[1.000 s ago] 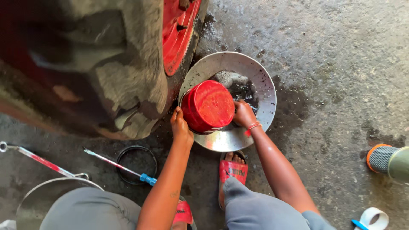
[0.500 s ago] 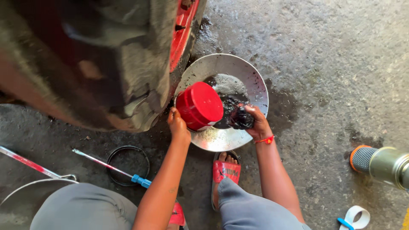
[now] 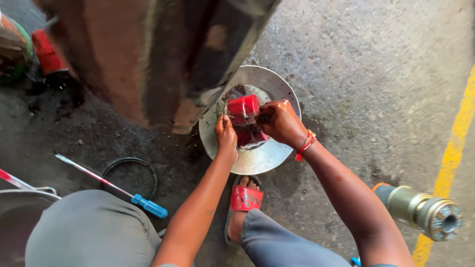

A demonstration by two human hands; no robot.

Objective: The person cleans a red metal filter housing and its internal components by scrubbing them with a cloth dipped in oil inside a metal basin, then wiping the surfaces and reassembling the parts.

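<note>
Over the metal basin (image 3: 267, 158) on the concrete floor (image 3: 376, 64), red cap (image 3: 243, 106) tilted on edge above dark oily liquid; left hand (image 3: 225, 132) curled tight on its near rim, right hand (image 3: 280, 120) closed on its far side, fingers wrapped round. Just beside: red sandal (image 3: 244, 198); further left, blue-handled screwdriver (image 3: 113, 187) and black rubber ring (image 3: 129, 176); far right, brass-coloured metal fitting (image 3: 424, 211).

I look down on a rough grey concrete floor (image 3: 376, 64), oil-darkened at left, a yellow painted line (image 3: 452, 153) along its right edge, in daylight.
</note>
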